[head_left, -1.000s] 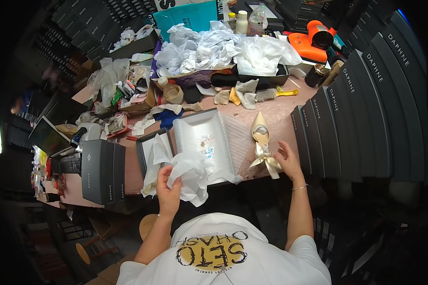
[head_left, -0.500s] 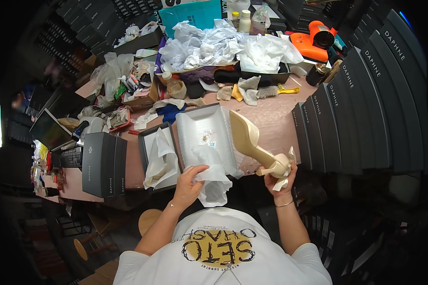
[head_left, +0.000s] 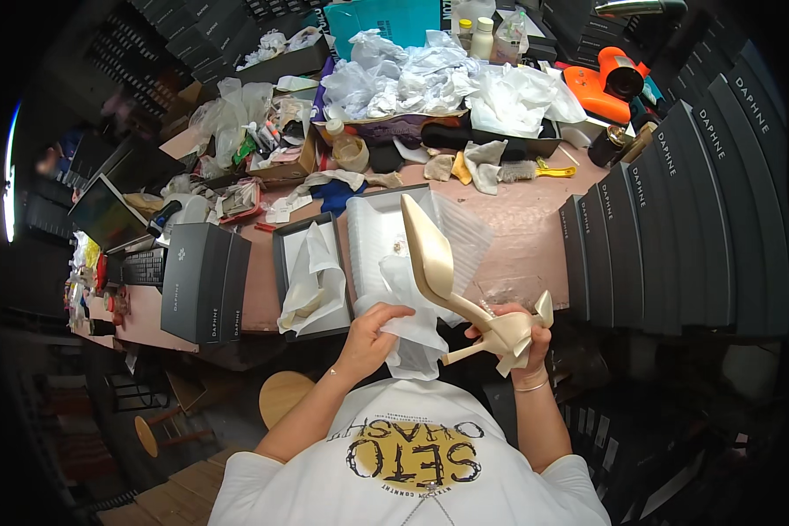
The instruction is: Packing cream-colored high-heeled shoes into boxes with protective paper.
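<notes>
Right hand: clamped on the cream shoe, over the right side of the lined box
Left hand: pinching white tissue
Purple carton: beyond the lined box, I see crumpled paper heaped inside
Dark tray: left of the lined box, paper-wrapped bundle inside

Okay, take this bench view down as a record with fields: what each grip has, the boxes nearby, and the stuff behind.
Left grip: pinches a crumpled, translucent white paper sheet
Right grip: holds a cream, pointed high-heeled shoe by its bow end
Shoe pose: toe away from the person, slim heel tip nearer the body
Box at left: shallow open dark-grey box, white wrapping paper inside
Right side: upright row of dark-grey boxes
Far side: crumpled white paper heap, yellow-handled brush, orange blower-like tool
</notes>
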`<move>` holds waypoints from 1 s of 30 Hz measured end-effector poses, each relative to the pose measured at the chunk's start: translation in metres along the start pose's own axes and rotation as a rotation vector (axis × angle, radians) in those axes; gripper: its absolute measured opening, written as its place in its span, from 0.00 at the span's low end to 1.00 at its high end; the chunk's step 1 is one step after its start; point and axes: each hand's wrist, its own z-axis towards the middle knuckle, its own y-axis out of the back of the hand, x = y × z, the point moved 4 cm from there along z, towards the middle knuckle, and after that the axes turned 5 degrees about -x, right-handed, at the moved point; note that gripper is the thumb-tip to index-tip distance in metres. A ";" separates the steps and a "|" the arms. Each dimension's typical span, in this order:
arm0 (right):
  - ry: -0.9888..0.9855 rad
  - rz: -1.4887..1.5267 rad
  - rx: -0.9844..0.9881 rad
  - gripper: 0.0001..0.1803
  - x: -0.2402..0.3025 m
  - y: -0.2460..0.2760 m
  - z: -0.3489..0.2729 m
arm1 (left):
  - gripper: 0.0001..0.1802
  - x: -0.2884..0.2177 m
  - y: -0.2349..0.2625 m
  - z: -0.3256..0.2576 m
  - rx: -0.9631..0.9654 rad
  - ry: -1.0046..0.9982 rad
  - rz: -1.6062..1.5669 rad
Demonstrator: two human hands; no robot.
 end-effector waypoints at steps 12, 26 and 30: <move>0.729 -1.463 0.339 0.31 -0.023 -0.107 -0.008 | 0.20 0.022 -0.033 0.003 -0.125 0.623 -1.192; 0.775 -1.523 0.396 0.09 -0.035 -0.132 -0.021 | 0.23 0.018 -0.013 0.001 0.363 0.359 -1.346; 0.796 -1.493 0.420 0.10 -0.036 -0.136 -0.022 | 0.21 0.013 -0.007 0.005 0.450 0.215 -1.337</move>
